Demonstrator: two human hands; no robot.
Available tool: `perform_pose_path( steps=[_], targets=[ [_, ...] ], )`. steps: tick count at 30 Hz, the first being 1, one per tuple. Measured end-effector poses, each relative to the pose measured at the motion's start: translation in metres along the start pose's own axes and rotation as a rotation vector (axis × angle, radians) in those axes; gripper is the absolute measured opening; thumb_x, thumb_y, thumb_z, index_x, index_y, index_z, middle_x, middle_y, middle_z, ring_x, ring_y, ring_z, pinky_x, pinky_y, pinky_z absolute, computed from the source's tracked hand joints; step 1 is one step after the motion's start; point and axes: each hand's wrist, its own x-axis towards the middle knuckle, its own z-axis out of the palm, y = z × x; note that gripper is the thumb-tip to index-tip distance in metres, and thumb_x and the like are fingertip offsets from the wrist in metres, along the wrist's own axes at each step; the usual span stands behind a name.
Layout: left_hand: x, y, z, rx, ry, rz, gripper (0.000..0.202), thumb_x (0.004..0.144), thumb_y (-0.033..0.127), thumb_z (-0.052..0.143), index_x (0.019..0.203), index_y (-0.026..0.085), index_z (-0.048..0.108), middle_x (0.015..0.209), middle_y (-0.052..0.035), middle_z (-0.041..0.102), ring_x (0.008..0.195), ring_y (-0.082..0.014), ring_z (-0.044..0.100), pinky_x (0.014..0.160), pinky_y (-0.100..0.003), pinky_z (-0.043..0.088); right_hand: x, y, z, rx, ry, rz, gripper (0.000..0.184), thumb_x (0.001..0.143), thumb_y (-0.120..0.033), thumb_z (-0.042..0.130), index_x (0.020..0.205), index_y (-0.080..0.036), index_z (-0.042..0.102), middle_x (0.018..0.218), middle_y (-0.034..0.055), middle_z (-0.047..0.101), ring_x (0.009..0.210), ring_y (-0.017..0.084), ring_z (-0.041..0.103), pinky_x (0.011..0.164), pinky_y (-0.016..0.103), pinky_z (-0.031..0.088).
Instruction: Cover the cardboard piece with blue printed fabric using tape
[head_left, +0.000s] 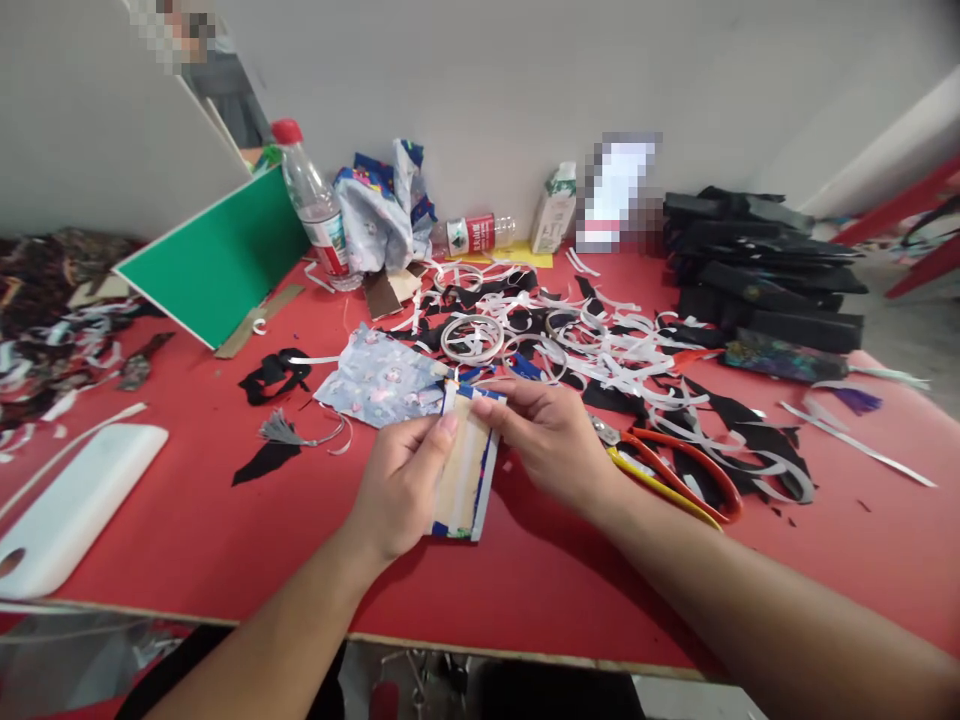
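A small cardboard panel [460, 475], its edges wrapped in blue patterned fabric and pale strips, is held up over the front middle of the table. My left hand [405, 480] grips its left side, thumb lying on the face. At the upper right corner, my right hand [551, 440] pinches the edge between thumb and fingers. Right behind the panel lies a light blue printed fabric piece [379, 375]. Scissors with orange and yellow handles [667, 470] rest beside my right wrist. The fingers behind the panel are hidden.
Tape rolls [472, 338] sit among white and black scraps across the red table [262, 560]. Dark folded pieces [772, 265] are stacked at right. A green board [217, 255], an upright bottle [319, 215] and a carton [555, 210] stand behind. A white board [90, 510] lies left.
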Motion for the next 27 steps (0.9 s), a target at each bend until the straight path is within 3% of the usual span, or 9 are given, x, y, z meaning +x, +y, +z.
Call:
perform_pose_path(
  steps=[5,8,11,14,16,20,24,27],
  targets=[
    [-0.004,0.009,0.0,0.156,0.144,0.246,0.043,0.106,0.042,0.051,0.069,0.023,0.04,0.065,0.0039,0.038,0.06,-0.0136,0.035,0.056,-0.028,0.033,-0.008,-0.006,0.0,-0.155,-0.096,-0.132,0.024,0.093,-0.042,0.073,0.093,-0.019,0.081,0.08,0.0029,0.077,0.069,0.016,0.066,0.062,0.027,0.054],
    [-0.006,0.01,0.002,0.259,0.221,0.318,0.044,0.107,0.036,0.05,0.067,0.023,0.036,0.062,0.0049,0.033,0.057,-0.0134,0.03,0.053,-0.029,0.028,-0.015,-0.006,0.003,-0.296,0.004,-0.274,0.022,0.092,-0.036,0.076,0.108,-0.021,0.08,0.088,0.0036,0.08,0.065,0.015,0.068,0.058,0.028,0.055],
    [-0.008,0.009,0.004,0.228,0.289,0.292,0.045,0.106,0.036,0.052,0.066,0.023,0.039,0.061,0.0053,0.03,0.057,-0.0132,0.028,0.052,-0.029,0.027,-0.019,-0.006,0.004,-0.451,0.134,-0.552,0.011,0.094,-0.026,0.075,0.104,-0.022,0.079,0.1,0.006,0.082,0.085,0.019,0.076,0.077,0.033,0.063],
    [-0.01,0.009,0.005,0.095,0.212,0.225,0.044,0.106,0.04,0.053,0.066,0.022,0.043,0.063,0.0046,0.031,0.06,-0.0133,0.029,0.054,-0.028,0.029,-0.019,-0.005,0.0,-0.541,0.083,-0.715,0.009,0.096,-0.019,0.073,0.099,-0.023,0.08,0.113,0.008,0.082,0.104,0.023,0.079,0.096,0.038,0.064],
    [-0.011,0.009,0.006,0.048,0.166,0.189,0.045,0.105,0.041,0.053,0.066,0.022,0.044,0.064,0.0043,0.032,0.061,-0.0132,0.03,0.054,-0.028,0.03,-0.019,-0.004,-0.003,-0.563,0.06,-0.757,0.013,0.095,-0.017,0.074,0.103,-0.023,0.081,0.123,0.0099,0.08,0.106,0.024,0.08,0.098,0.039,0.064],
    [-0.015,0.01,0.009,0.012,0.181,0.16,0.045,0.105,0.042,0.055,0.066,0.021,0.048,0.062,0.0045,0.033,0.06,-0.0129,0.028,0.053,-0.027,0.029,-0.019,-0.002,-0.006,-0.567,0.021,-0.824,0.021,0.093,-0.009,0.073,0.109,-0.02,0.081,0.133,0.0148,0.076,0.111,0.024,0.079,0.099,0.038,0.065],
    [-0.019,0.01,0.013,-0.066,0.171,0.106,0.046,0.105,0.045,0.055,0.067,0.021,0.049,0.063,0.0037,0.035,0.061,-0.0133,0.03,0.054,-0.027,0.031,-0.022,-0.007,-0.005,-0.563,0.014,-0.856,0.02,0.091,-0.004,0.074,0.107,-0.014,0.081,0.129,0.0191,0.077,0.111,0.022,0.078,0.1,0.034,0.064],
    [-0.02,0.01,0.015,-0.046,0.185,0.143,0.047,0.105,0.04,0.055,0.064,0.02,0.044,0.062,0.0045,0.031,0.059,-0.012,0.027,0.052,-0.027,0.029,-0.022,-0.01,-0.003,-0.541,0.021,-0.851,0.016,0.091,-0.005,0.075,0.104,-0.013,0.081,0.122,0.0185,0.08,0.106,0.021,0.079,0.096,0.03,0.064]
  ],
)
